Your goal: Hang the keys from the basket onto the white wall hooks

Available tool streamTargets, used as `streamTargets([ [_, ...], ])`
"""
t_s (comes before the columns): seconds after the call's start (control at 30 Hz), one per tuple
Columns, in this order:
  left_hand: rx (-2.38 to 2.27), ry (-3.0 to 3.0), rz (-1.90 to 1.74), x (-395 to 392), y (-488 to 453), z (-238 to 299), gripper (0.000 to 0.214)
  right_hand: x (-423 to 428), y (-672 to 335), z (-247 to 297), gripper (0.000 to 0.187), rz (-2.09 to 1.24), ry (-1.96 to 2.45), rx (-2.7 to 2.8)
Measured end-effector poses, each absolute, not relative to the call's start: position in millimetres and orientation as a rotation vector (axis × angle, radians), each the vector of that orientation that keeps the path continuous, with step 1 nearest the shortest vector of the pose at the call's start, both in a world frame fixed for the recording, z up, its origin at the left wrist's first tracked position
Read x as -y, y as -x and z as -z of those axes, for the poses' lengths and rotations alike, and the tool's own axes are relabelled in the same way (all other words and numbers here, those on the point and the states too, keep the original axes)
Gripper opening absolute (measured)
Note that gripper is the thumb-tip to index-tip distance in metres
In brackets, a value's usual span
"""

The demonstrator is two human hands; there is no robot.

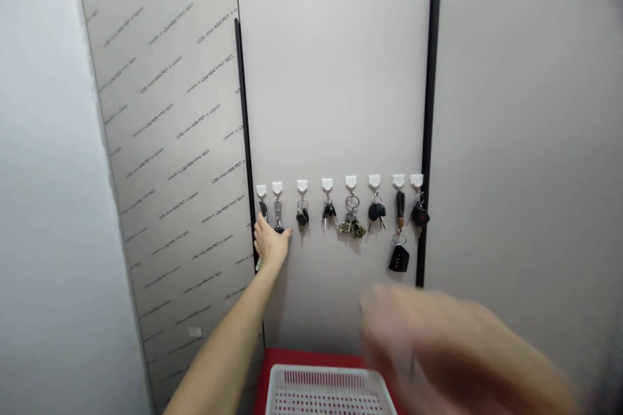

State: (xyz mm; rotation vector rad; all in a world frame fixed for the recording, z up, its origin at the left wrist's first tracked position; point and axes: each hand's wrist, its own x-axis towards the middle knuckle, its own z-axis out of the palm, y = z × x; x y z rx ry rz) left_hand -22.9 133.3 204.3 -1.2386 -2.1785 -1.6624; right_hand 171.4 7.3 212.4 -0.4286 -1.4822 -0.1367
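My left hand (271, 243) is raised against the pale panel at the left end of a row of hung keys. Its thumb points out to the right, away from the fingers. The fingertips are at the leftmost black key (263, 208), whose lower part they cover. Just above the thumb hangs a key on a metal clip (278, 209), its dark lower end partly behind the hand. My right hand (413, 324) is close to the camera at lower right, smeared by motion, so its fingers cannot be made out.
White hooks (326, 184) run across the panel (335, 78), holding several key bunches (353, 224). A black car key (399, 258) hangs lowest, at right. Black strips (430, 123) edge the panel. Below, a white plastic basket (324, 369) stands on a red surface (311, 356).
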Motion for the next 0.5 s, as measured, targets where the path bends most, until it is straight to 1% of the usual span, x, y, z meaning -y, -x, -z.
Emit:
streamTargets([
  [0.07, 2.221, 1.253, 1.67, -134, 22, -204, 0.067, -38, -157, -231, 0.022, 0.074, 0.531, 1.64],
  [0.1, 2.236, 1.293, 1.698, -134, 24, -205, 0.064, -57, -149, -237, 0.025, 0.03, 0.626, 1.715],
  [0.13, 2.233, 1.337, 1.741, -132, 28, -207, 0.061, -77, -142, -242, 0.032, 0.0, 0.735, 1.757],
  [0.23, 2.09, 1.404, 1.957, -126, 43, -224, 0.056, -132, -127, -242, 0.05, -0.018, 0.993, 1.712],
  [0.3, 1.969, 1.377, 2.134, -122, 51, -242, 0.054, -154, -122, -237, 0.056, -0.023, 1.056, 1.679],
  [0.37, 1.908, 1.409, 2.258, -119, 57, -262, 0.048, -165, -118, -232, 0.056, -0.054, 1.088, 1.671],
  [0.43, 1.93, 1.549, 2.212, -117, 61, -280, 0.036, -169, -117, -229, 0.051, -0.113, 1.108, 1.641],
  [0.5, 2.042, 1.749, 1.943, -115, 65, -294, 0.024, -172, -118, -229, 0.041, -0.217, 1.083, 1.574],
])
